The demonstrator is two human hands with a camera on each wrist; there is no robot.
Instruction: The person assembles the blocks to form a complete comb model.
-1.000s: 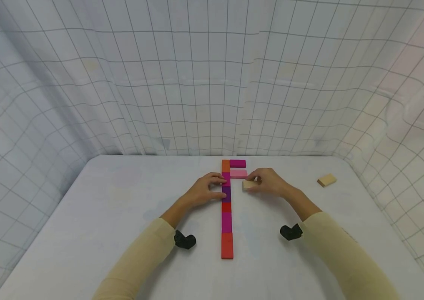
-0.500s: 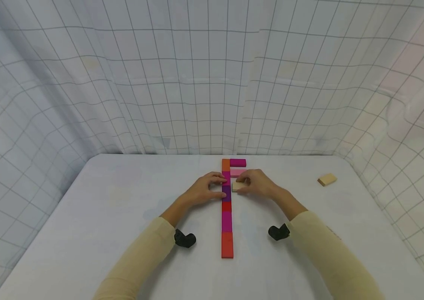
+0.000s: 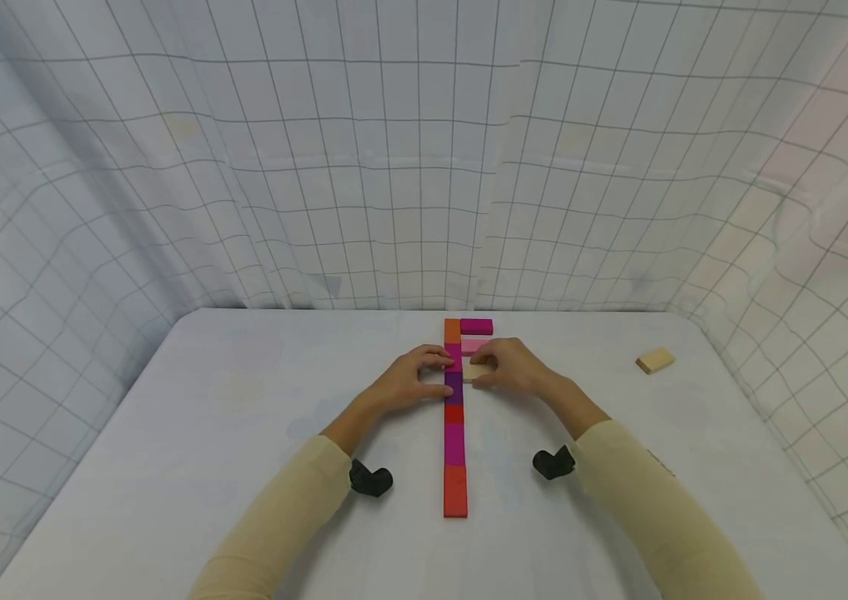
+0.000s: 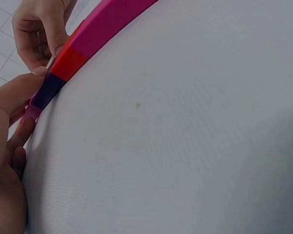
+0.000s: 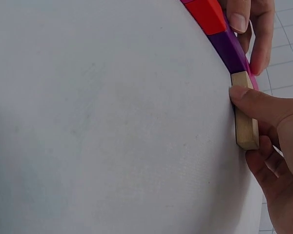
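A row of coloured wooden blocks runs away from me, from a red-orange block [image 3: 455, 492] nearest to an orange block [image 3: 452, 331] farthest. My left hand [image 3: 403, 383] is on the row's left side, thumb at the purple block [image 3: 457, 382] and index finger at the magenta block [image 3: 456, 353] beyond it. Between thumb and fingers, my right hand [image 3: 517, 367] pinches a plain wooden block [image 5: 247, 127]. This block lies crosswise on the row's right side, its left end against the row near where the purple and magenta blocks meet.
Beyond the plain block, a pink block [image 3: 473, 346] and another magenta block [image 3: 476, 327] stick out rightward from the row. A second plain wooden block [image 3: 654, 360] lies apart at far right on the white table [image 3: 243, 367]. A checked curtain [image 3: 424, 167] surrounds the table.
My right hand has slid the plain wooden block leftward, from a gap away up against the row. My left hand has stayed at the row.
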